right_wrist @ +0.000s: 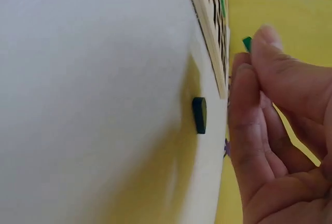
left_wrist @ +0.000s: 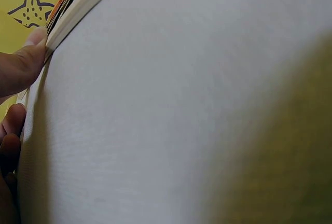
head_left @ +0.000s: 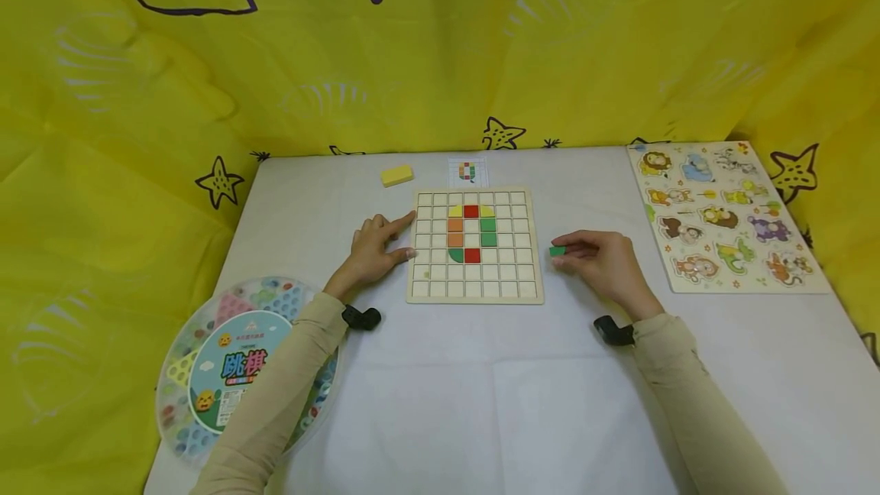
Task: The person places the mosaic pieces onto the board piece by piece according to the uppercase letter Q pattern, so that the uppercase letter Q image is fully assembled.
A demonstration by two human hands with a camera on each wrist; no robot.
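Observation:
A square wooden grid board [head_left: 436, 290] lies on the table, with red, yellow, orange and green pieces forming a ring in its cells. At its left edge is my left hand [head_left: 373, 253], index finger and thumb extended against the rim; the left wrist view shows the thumb [left_wrist: 26, 66] at that edge. To the right of the board, my right hand [head_left: 605, 262] pinches a small green block [head_left: 557, 250] between thumb and fingertips. Only a corner of the held block [right_wrist: 247, 43] shows in the right wrist view. Beneath that hand a dark green piece [right_wrist: 199, 115] lies on the tabletop.
Behind the board sit a small pattern card [head_left: 467, 172] and a yellow block [head_left: 396, 176]. An animal puzzle board [head_left: 729, 220] lies at the right. A round game box [head_left: 241, 357] is at the left, partly under my left forearm. Yellow cloth [head_left: 440, 59] hangs behind.

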